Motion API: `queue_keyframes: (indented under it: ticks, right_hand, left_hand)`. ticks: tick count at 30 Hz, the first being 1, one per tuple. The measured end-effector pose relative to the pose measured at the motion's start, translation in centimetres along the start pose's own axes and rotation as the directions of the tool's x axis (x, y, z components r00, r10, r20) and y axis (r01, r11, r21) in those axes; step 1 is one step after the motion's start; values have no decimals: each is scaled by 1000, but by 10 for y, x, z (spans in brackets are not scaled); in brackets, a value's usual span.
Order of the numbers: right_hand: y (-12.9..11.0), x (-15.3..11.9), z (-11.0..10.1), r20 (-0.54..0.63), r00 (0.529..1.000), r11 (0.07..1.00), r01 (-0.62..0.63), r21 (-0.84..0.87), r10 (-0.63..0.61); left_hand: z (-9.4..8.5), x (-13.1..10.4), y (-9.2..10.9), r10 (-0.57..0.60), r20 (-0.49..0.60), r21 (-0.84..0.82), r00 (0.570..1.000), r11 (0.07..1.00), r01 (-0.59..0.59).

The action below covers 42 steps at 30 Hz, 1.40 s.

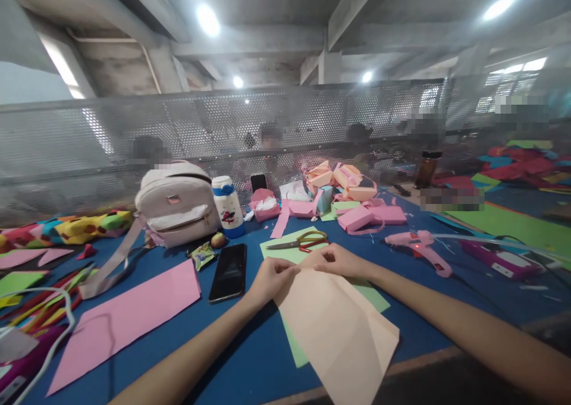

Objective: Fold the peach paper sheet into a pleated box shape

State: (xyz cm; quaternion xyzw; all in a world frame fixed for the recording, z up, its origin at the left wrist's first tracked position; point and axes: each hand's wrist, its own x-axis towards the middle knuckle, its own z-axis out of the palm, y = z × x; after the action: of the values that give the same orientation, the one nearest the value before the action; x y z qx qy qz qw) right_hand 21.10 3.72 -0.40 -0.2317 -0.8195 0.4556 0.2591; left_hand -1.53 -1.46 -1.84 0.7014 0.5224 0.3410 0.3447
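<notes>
A creased sheet of peach paper (332,327) spreads toward me over the table's front edge. At its far left corner, my left hand (275,277) is closed with the paper pinched in its fingers. My right hand (341,261) grips the far edge close by, fingers bent down on it. Beneath the peach sheet lies light green paper (297,345), partly covered. Just beyond my hands, scissors (303,239) with yellowish handles rest on the green paper. A black phone (228,272) lies to the left of my left hand.
A pink sheet (134,316) lies at left, before a backpack (176,206) and a bottle (228,209). A pink glue gun (419,247) with a lit red light sits at right. Folded paper pieces (343,182) are piled at the back against a perforated metal screen (285,113).
</notes>
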Motion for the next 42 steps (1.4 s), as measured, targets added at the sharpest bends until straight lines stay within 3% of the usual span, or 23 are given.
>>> queue_keyframes:
  ticks: [11,42]
  right_hand:
    - [2,1,0,-37,999,999,-24,-38,23]
    - [6,3,-1,-58,998,1000,-15,-22,14]
  left_hand:
    - [1,0,1,36,-53,-9,998,999,-36]
    - [-1,-1,5,78,-72,-21,994,997,-80]
